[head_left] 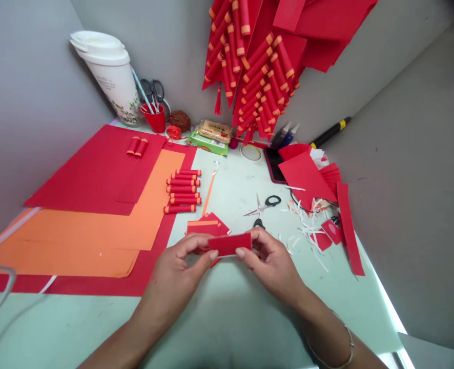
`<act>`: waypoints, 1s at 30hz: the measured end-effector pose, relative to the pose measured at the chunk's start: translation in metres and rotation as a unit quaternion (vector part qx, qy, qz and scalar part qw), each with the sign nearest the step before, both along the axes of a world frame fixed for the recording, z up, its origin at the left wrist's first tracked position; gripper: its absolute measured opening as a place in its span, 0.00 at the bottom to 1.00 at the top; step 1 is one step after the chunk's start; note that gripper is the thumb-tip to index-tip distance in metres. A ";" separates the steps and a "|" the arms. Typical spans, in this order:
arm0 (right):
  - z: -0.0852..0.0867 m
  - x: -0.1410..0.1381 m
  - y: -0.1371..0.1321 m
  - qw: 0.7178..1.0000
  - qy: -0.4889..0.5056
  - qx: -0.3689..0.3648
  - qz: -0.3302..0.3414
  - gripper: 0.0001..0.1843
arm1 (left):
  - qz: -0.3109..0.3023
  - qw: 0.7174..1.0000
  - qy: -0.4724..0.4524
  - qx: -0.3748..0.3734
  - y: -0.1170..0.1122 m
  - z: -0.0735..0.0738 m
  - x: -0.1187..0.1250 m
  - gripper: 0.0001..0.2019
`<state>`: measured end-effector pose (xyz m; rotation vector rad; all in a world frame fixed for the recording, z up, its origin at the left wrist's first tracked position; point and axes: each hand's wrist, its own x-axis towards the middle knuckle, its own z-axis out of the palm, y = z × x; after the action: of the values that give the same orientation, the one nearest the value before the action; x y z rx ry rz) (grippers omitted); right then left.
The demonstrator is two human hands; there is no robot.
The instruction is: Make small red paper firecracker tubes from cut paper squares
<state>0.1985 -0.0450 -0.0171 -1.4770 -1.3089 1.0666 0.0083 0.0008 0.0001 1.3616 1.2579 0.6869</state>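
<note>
While your left hand (175,269) and right hand (271,261) are pinching the red strip (229,244), uneven pull is risking a crease.

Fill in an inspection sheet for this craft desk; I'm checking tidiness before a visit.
Surface: pale green table, partly covered by red and orange sheets.
Job's things: red paper piece; paper rolls in a row.
Clutter: scissors, paper scraps, cup.
Grips: left hand and right hand pinch the ends of the red paper piece.
Cables: thin grey loop lower left, kind unclear.
Surroundings: grey walls; hanging red decorations.
</note>
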 end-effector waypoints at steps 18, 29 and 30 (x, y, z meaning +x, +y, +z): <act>-0.003 0.004 0.000 0.932 -0.209 0.293 -0.044 0.14 | 0.100 0.994 -0.033 0.027 -0.001 0.005 -0.002 0.09; -0.002 0.001 0.004 0.996 0.018 0.012 -0.086 0.04 | 0.046 0.997 -0.058 -0.013 -0.002 0.001 -0.001 0.16; -0.001 0.000 0.004 0.995 0.055 -0.031 -0.075 0.06 | 0.040 0.997 -0.059 -0.029 -0.002 0.001 -0.001 0.16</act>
<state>0.1987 -0.0412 -0.0181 -1.5147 -1.0789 1.0826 0.0073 -0.0013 0.0014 1.2108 1.2333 0.7687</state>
